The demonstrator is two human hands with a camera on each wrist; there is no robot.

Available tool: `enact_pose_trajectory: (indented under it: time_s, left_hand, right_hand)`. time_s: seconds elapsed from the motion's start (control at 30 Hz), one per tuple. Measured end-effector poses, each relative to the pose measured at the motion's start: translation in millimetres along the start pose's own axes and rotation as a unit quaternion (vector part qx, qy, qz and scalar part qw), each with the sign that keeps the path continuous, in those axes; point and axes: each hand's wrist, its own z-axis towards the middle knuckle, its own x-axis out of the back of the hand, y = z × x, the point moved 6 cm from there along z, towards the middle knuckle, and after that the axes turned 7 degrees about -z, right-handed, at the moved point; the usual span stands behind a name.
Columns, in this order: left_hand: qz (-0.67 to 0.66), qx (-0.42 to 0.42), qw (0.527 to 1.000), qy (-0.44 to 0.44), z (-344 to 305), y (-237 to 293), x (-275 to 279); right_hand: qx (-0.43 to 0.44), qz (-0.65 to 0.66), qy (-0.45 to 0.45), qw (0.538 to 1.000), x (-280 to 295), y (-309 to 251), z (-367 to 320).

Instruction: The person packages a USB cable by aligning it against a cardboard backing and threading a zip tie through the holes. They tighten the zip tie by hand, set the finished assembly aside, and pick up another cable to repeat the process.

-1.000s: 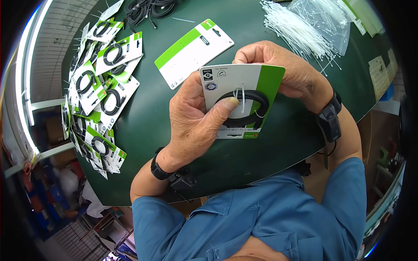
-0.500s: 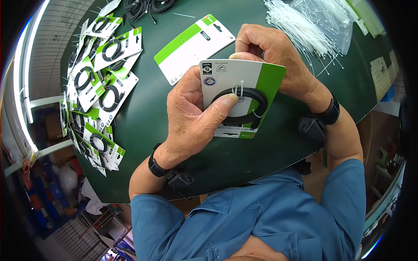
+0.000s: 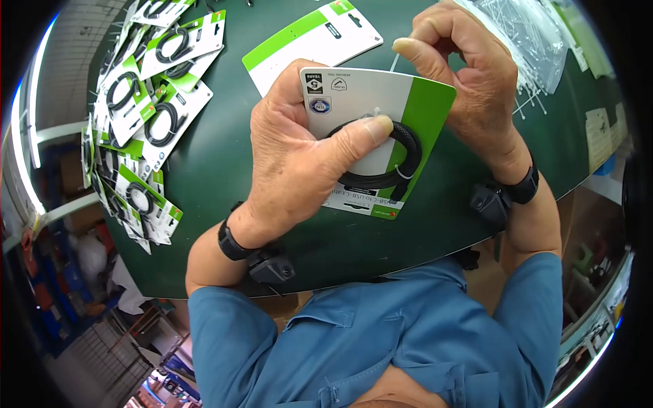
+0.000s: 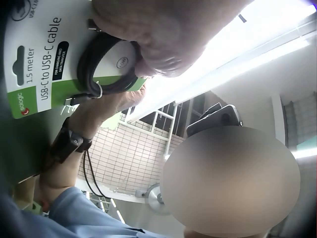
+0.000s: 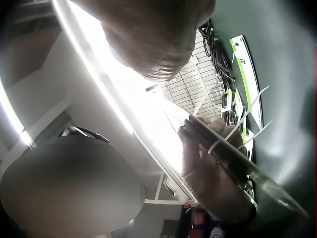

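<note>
Glowing beside the green table point(image 3: 224, 180) (held card point(image 3: 374, 88) above): tube light point(image 3: 23, 122).

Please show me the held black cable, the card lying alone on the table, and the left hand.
Black cable point(image 3: 411, 151), head view: right side of the coil.
Card point(image 3: 313, 50), head view: white middle.
Left hand point(image 3: 291, 153), head view: back, near thumb base.

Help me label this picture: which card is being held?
The card bearing a coiled black cable, gripped by the left hand; the other cards lie on the green table.
</note>
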Motion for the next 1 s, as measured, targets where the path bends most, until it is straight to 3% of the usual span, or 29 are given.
enact_pose_trajectory:
  time_s: [0.03, 0.13, 0.27, 0.4, 0.63, 0.73, 0.77, 0.8, 0.83, 0.87, 1.0]
  left_hand:
    - [-0.011, -0.003, 1.0, -0.001, 1.5, -1.2, 0.1]
    - [-0.061, -0.001, 0.998, 0.023, 8.6, -3.5, 3.9]
    - [-0.127, 0.005, 0.989, 0.071, 17.2, -6.9, 18.7]
    - [-0.136, -0.007, 0.988, 0.074, 19.2, -13.2, 24.3]
    - [-0.126, -0.038, 0.988, 0.086, 17.6, -8.6, 23.3]
    - [-0.007, -0.185, 0.977, 0.102, 13.6, 11.5, 18.1]
    - [-0.004, -0.186, 0.978, 0.093, 12.7, 14.1, 17.8]
    - [0.156, -0.255, 0.951, 0.076, 7.5, 27.1, 14.8]
    - [0.311, -0.322, 0.893, 0.057, 2.2, 38.9, 9.3]
    - [0.455, -0.383, 0.803, 0.038, -3.1, 47.6, -0.6]
    - [0.556, -0.336, 0.757, -0.064, -11.3, 47.0, -34.3]
  right_hand:
    - [0.007, -0.006, -0.009, 1.0, -1.4, 1.2, 1.4]
    - [-0.095, 0.195, 0.069, 0.974, -7.1, 27.6, 0.4]
    - [-0.143, 0.299, -0.039, 0.943, -26.2, 11.0, -1.5]
    - [-0.133, 0.294, -0.135, 0.937, -57.0, -9.8, -14.5]
    - [-0.143, 0.276, -0.145, 0.939, -59.6, -10.6, -13.7]
    - [-0.154, 0.281, -0.142, 0.936, -51.5, -2.5, -9.9]
    - [-0.166, 0.282, -0.16, 0.931, -49.0, 1.8, -9.7]
    - [-0.176, 0.284, -0.176, 0.926, -47.8, 4.7, -9.6]
    - [-0.171, 0.287, -0.164, 0.928, -44.4, 5.4, -7.7]
    - [-0.169, 0.287, -0.161, 0.929, -42.3, 4.6, -7.2]
    - [-0.155, 0.297, -0.143, 0.931, -38.3, -2.9, -6.7]
